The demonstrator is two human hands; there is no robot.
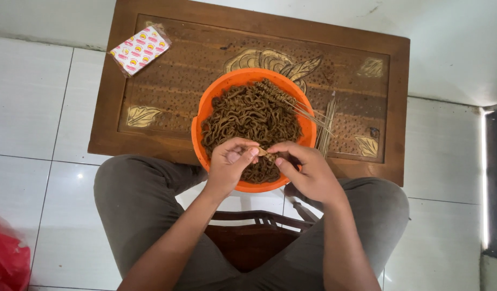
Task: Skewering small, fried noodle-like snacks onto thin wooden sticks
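Left hand point(230, 160), right hand point(302, 171) pinch brown strip point(263, 153) over orange bowl point(201, 108); red-white packet point(139, 49) at table's point(248, 24) far-left corner.

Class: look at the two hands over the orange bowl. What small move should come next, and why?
Probably push the piece further along the stick: both hands, left and right, pinch it over the bowl, filled skewers lie on the strands, and bare sticks wait beside.

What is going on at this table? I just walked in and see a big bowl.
A seated person holds a small brown piece between the left hand and right hand over an orange bowl of brown strips. Filled skewers rest on the bowl, bare sticks lie beside it.
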